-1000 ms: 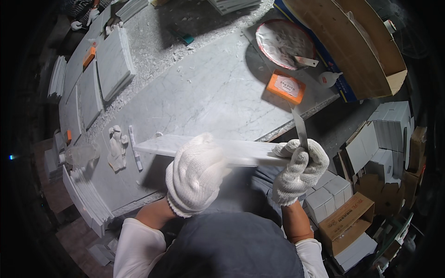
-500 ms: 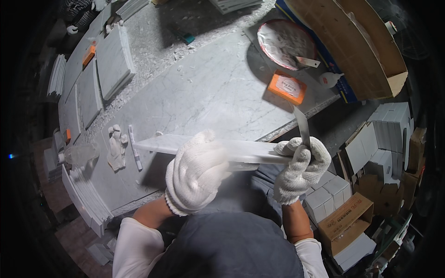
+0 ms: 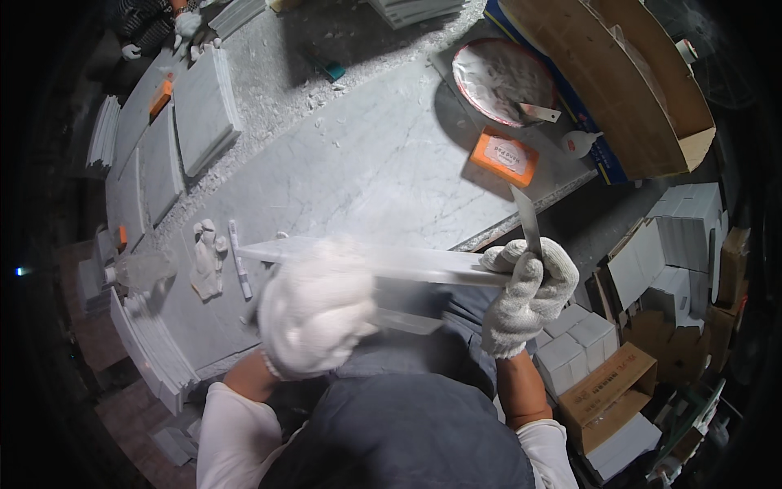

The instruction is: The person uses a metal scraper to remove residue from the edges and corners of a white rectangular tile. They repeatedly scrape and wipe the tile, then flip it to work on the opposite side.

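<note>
Before me a pale marble slab [image 3: 423,262] is held edge up, its long narrow edge running left to right. My right hand [image 3: 529,297], in a white knitted glove, grips the slab's right end and also has a thin metal blade [image 3: 528,218], like a putty knife's, pointing up between its fingers. My left hand [image 3: 318,306], gloved too, is at the slab's left half, its fingers smeared by motion. A blurred flat greyish piece [image 3: 407,320] shows beside that hand, below the slab; whether the hand holds it is unclear.
On the marble-topped table [image 3: 358,187] lie an orange box [image 3: 505,155], a bowl of white paste [image 3: 497,73], a spare glove [image 3: 209,259] and a white tube [image 3: 241,261]. Slabs [image 3: 204,110] lie at far left, near another person's gloved hand [image 3: 187,24]. Cartons [image 3: 607,395] stand right.
My left hand has moved left and slightly nearer to me along the slab. The greyish piece shows lower. My right hand has barely moved. The other person's hand has come into view.
</note>
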`<act>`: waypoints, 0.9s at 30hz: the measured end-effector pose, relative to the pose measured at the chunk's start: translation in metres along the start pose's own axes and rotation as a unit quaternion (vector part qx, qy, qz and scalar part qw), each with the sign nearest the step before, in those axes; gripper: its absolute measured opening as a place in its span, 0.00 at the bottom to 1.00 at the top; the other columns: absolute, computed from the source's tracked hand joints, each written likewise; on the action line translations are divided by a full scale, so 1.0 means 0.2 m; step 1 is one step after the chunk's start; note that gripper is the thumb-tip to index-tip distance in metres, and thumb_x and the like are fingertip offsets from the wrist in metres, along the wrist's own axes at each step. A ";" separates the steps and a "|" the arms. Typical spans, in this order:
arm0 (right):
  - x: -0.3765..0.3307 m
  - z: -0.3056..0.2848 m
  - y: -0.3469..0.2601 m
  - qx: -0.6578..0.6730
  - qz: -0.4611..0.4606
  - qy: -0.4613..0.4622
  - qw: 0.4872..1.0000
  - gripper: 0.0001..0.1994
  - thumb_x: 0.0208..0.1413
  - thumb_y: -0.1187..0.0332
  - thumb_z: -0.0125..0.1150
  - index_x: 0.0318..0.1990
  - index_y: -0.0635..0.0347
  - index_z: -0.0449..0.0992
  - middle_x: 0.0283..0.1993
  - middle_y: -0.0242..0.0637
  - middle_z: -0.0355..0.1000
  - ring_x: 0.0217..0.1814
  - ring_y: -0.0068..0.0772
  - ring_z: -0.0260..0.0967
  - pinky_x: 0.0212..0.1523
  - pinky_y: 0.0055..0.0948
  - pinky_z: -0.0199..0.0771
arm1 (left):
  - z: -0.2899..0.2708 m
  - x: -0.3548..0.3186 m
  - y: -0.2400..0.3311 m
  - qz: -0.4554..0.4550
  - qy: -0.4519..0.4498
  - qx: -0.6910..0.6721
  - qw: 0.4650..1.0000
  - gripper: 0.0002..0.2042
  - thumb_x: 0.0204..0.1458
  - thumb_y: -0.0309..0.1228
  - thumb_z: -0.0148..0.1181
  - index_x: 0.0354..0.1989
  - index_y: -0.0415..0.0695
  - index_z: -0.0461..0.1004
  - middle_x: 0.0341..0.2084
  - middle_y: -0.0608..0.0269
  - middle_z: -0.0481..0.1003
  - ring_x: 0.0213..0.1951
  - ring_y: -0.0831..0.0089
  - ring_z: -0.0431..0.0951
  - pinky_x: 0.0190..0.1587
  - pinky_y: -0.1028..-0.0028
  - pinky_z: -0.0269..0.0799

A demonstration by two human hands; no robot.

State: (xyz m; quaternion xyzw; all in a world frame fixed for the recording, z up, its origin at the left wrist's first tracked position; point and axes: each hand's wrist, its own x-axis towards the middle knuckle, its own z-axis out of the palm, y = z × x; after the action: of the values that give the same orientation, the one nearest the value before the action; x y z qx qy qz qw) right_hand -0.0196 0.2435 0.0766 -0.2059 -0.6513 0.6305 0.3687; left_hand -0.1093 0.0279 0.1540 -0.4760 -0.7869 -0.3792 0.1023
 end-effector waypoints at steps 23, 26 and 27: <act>0.04 -0.05 0.03 -0.010 -0.049 -0.064 0.997 0.12 0.73 0.66 0.56 0.55 0.64 0.69 0.42 0.37 0.76 0.35 0.23 0.76 0.40 0.25 0.81 | 0.11 0.50 -1.10 -0.220 -0.295 0.228 0.901 0.13 0.59 0.38 0.63 0.43 0.40 0.81 0.43 0.48 0.79 0.47 0.53 0.81 0.51 0.60 0.77; 0.05 -0.05 0.03 -0.020 -0.056 -0.067 0.996 0.11 0.73 0.66 0.56 0.55 0.64 0.70 0.43 0.37 0.75 0.38 0.21 0.75 0.42 0.22 0.79 | -0.03 0.53 -0.88 -0.293 -0.198 0.084 0.932 0.16 0.60 0.40 0.64 0.44 0.37 0.83 0.53 0.50 0.78 0.55 0.58 0.78 0.59 0.65 0.73; 0.05 -0.05 0.03 -0.017 -0.063 -0.068 0.996 0.11 0.73 0.66 0.56 0.55 0.64 0.70 0.44 0.37 0.75 0.38 0.21 0.75 0.42 0.22 0.79 | -0.08 0.51 -0.77 -0.275 -0.176 0.053 0.943 0.18 0.61 0.41 0.63 0.48 0.37 0.81 0.54 0.50 0.78 0.57 0.60 0.78 0.60 0.65 0.73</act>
State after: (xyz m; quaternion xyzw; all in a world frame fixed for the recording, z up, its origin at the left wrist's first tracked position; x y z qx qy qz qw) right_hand -0.0201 0.2585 0.0721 -0.1271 -0.6972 0.6073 0.3589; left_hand -0.2946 0.0454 0.1414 -0.2937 -0.9118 -0.2600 -0.1212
